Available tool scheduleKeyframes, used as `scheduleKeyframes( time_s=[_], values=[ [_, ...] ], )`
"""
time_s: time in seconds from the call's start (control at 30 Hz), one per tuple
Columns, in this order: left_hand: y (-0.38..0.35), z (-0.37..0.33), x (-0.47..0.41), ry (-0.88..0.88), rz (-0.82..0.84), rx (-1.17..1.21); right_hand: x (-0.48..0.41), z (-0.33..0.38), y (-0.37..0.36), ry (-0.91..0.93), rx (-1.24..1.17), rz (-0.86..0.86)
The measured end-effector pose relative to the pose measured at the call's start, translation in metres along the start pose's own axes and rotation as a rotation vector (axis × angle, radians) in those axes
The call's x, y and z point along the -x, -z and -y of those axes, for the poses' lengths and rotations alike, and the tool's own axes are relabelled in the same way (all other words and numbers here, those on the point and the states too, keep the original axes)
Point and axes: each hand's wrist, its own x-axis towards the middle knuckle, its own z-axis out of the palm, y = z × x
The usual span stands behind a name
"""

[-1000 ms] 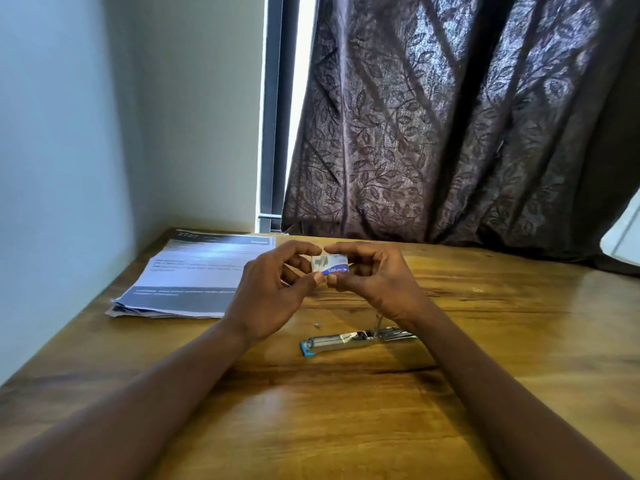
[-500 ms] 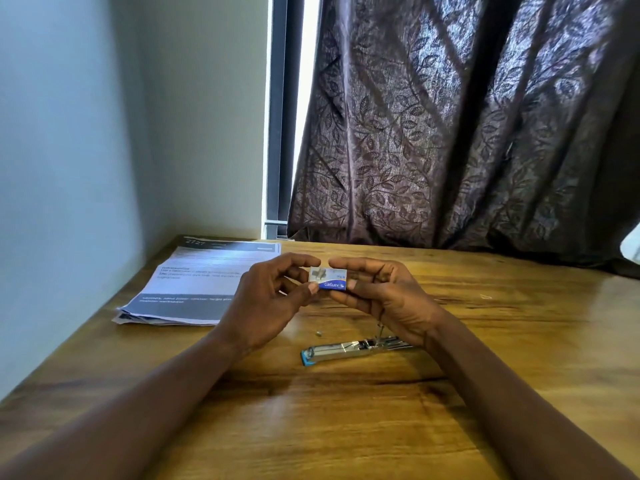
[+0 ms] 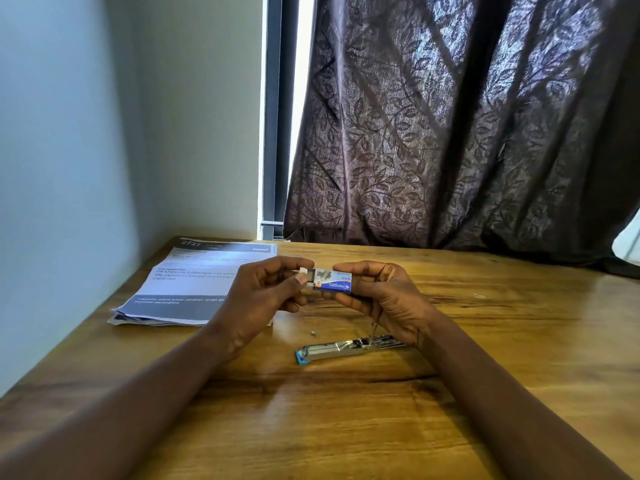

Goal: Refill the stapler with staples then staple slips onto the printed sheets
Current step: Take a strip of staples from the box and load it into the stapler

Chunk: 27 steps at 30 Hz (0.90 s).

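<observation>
Item: staple box (image 3: 334,284), blue and white printed sleeve, held in the air above the table (image 3: 346,427), between both hands.
Inner tray (image 3: 307,274): white, drawn partly out of the sleeve's left end; grey contents showed in the opening, too small to tell whether they were staples.
Left hand (image 3: 263,296): thumb and forefinger pinched the tray's exposed end; remaining fingers curled beneath.
Right hand (image 3: 384,299): fingers and thumb curled round the sleeve's right end.
Stapler (image 3: 343,349): metal with a blue tip, lying flat on the table below the right hand, touched by neither hand; its right end was hidden behind the right wrist.
Small metal piece (image 3: 314,332): loose on the wood, just beyond the stapler.
Printed sheets (image 3: 201,282): a stack at the table's far left, beside the wall (image 3: 69,168), partly covered by the left hand.
Curtain (image 3: 450,133): dark, leaf-patterned, hanging behind the table.
</observation>
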Motion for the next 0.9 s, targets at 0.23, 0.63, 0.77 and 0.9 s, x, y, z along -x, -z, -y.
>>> scheduleKeyframes(
  time_s=[0.23, 0.63, 0.77, 0.9],
  values=[
    [-0.0016, -0.0031, -0.0004, 0.125, -0.015, 0.174, 0.0023, 0.0023, 0.0012, -0.032, -0.032, 0.034],
    [-0.0006, -0.0025, 0.0042, -0.276, -0.066, -0.530, 0.0016, 0.0021, 0.0017, -0.027, 0.041, -0.010],
    [0.0022, 0.0010, 0.0034, -0.328, -0.016, -0.620, 0.0028, 0.0037, 0.0016, -0.039, 0.034, -0.024],
    [0.0009, 0.0033, 0.0022, -0.324, 0.000, -0.698, 0.0030, 0.0023, 0.0024, -0.044, 0.066, -0.011]
  ],
)
